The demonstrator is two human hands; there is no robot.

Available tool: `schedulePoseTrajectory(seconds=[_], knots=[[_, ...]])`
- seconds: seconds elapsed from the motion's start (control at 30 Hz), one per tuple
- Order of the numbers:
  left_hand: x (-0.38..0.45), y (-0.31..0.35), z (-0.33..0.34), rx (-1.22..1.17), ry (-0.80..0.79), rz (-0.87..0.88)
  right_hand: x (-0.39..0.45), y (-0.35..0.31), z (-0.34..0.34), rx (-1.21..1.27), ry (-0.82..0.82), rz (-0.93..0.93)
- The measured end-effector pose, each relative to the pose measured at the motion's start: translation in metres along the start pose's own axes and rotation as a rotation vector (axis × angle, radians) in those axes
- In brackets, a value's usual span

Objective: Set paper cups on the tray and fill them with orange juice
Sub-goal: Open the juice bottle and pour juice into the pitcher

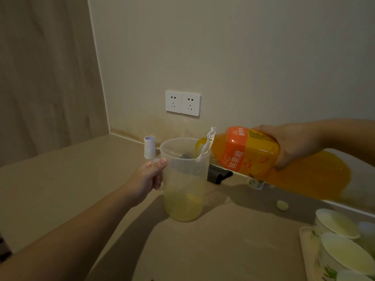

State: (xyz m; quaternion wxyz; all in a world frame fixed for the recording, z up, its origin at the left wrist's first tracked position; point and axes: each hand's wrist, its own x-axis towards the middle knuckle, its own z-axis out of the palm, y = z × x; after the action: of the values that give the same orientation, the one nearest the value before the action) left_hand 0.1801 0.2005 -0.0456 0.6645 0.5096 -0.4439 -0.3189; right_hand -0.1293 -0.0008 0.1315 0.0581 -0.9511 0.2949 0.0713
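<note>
Right hand point(294, 147) fingers wrapped round tilted juice bottle point(263, 159), left hand point(148, 177) gripping pitcher point(184, 187) handle

Orange-labelled juice bottle point(263, 157), clear pitcher point(183, 179), white leaf-patterned cups point(336, 224), beige counter point(60, 189).

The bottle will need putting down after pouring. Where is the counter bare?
Bare counter lies left of the jug, and in front of it up to the tray. Crowded: behind the jug by the wall, and the tray of cups.
</note>
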Motion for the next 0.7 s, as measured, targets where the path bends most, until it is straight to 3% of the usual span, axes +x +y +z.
schedulePoseTrajectory(seconds=[0.7], knots=[[-0.003, 0.003, 0.003, 0.023, 0.0, 0.001, 0.001, -0.006, -0.014, -0.084, -0.043, -0.021]])
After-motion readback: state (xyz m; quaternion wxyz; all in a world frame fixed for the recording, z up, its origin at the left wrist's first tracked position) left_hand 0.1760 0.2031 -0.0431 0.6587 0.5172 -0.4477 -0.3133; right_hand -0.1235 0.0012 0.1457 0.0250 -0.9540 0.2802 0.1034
